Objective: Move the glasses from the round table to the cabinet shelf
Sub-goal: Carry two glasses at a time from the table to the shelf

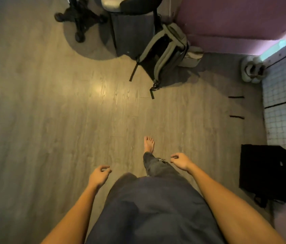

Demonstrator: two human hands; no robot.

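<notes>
Looking down, we see only floor (50, 111); our left hand (98, 175) and right hand (181, 161) hang empty, fingers loosely curled.

left hand (98, 175), right hand (181, 160) empty, fingers curled

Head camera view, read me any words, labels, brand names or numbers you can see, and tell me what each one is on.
None can be read.
Olive green fabric backpack on the floor: no legible label.
Black fabric bag at right: a small pale patch, too blurred to read.
Grey wood-look floor: no markings.
</notes>
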